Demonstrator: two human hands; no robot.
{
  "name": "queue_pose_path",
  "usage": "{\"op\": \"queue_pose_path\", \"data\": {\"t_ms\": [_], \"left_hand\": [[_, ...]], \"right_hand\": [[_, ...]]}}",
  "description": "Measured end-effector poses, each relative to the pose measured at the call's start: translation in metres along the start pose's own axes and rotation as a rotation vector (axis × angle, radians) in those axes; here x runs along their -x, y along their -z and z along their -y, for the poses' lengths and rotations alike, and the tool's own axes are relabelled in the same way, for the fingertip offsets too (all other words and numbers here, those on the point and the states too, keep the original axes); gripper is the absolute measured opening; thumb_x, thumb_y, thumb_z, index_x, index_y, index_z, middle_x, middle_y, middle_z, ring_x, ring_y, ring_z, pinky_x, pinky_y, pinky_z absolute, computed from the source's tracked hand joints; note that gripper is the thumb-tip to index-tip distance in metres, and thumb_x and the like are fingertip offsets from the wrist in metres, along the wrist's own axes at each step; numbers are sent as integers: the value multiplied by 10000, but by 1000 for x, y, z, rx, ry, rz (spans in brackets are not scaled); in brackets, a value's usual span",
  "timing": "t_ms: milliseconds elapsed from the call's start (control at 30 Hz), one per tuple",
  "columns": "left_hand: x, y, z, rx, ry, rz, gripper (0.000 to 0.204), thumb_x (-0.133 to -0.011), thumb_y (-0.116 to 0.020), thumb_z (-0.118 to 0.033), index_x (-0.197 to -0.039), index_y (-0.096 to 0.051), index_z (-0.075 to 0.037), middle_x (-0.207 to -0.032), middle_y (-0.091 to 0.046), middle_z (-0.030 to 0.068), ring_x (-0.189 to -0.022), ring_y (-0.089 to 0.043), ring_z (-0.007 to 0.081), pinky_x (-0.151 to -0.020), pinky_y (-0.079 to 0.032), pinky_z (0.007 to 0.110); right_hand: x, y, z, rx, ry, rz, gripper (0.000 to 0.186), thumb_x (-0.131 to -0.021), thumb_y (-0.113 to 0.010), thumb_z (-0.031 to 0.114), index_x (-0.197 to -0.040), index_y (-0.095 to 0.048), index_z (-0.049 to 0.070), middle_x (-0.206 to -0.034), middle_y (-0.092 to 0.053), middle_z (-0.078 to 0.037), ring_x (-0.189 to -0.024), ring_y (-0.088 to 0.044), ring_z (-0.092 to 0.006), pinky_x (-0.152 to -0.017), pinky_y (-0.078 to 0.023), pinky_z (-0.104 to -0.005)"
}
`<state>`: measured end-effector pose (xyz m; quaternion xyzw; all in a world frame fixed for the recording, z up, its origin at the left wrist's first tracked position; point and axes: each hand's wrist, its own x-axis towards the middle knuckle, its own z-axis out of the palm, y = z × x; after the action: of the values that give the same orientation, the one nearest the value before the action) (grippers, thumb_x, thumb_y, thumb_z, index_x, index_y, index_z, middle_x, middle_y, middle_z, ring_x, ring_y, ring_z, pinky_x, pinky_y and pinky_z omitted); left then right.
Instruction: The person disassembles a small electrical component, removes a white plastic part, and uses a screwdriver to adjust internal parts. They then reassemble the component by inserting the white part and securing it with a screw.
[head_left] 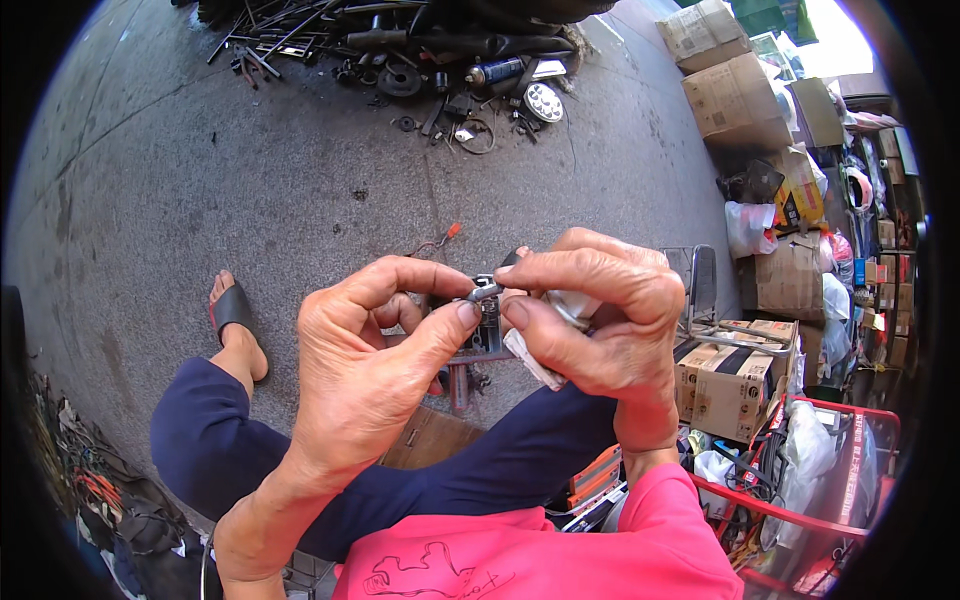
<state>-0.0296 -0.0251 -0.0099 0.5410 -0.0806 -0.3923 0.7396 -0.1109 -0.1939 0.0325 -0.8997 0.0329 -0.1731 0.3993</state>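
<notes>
A small grey metal piece (486, 292), roughly cylindrical, is held between my two hands in front of me. My left hand (365, 360) pinches its near end between thumb and forefinger. On the other end, the thumb and forefinger of my right hand (610, 315) close in a pinch. A whitish folded strip (532, 360), cloth or paper, sticks out below my right thumb. Something pale and shiny (572, 306) shows inside the curl of that hand; its kind is unclear. Behind and below the fingertips stands a metal device (486, 335), mostly hidden by my hands.
An orange-tipped wire (452, 232) lies beyond my hands. Farther off is a heap of black parts with a spray can (495, 72) and a round silver disc (544, 102). To the right stand cardboard boxes (735, 385) and a red-framed basket (850, 412). Dark scraps (110, 490) lie at left.
</notes>
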Motion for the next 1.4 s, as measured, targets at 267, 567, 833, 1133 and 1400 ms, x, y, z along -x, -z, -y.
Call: {"op": "queue_pose_path", "data": {"t_ms": [267,567,833,1133,1400], "left_hand": [[4,-6,-6,-55,-5,11,186,-839,-657,66,-1019,-686,34,-748,-593,-28,-605,-470,-28,-527,-418,138],[6,-5,-4,-51,-6,6,260,-806,-607,113,-1046,-677,45,-839,-608,-3,-650,-475,-22,-541,-447,140],[8,-2,1,-8,-16,19,297,-821,-600,138,-1101,-652,53,-876,-606,6,-680,-494,-12,-587,-494,153],[8,-3,3,-20,-41,29,314,-803,-608,153,-1097,-657,55,-1001,-620,35,-711,-509,7,-640,-534,172],[6,-6,-2,16,48,88,279,-847,-550,116,-1105,-641,59,-974,-633,62,-694,-554,27,-644,-553,213]], "right_hand": [[-1,2,8,202,44,-12,171,-651,-745,1,-807,-712,60,-631,-577,-54,-486,-563,-182,-446,-438,-296],[0,-2,2,167,94,22,180,-639,-743,-6,-802,-712,64,-645,-587,-45,-504,-571,-168,-474,-447,-288],[3,-5,7,195,59,61,151,-631,-740,-24,-766,-708,36,-658,-626,-68,-541,-609,-175,-723,-564,-325],[4,-5,7,187,58,59,150,-634,-737,-29,-769,-706,31,-654,-624,-72,-543,-612,-186,-695,-553,-313],[4,-3,6,150,116,12,145,-688,-720,21,-823,-688,66,-673,-594,-35,-514,-586,-184,-446,-452,-305]]}}
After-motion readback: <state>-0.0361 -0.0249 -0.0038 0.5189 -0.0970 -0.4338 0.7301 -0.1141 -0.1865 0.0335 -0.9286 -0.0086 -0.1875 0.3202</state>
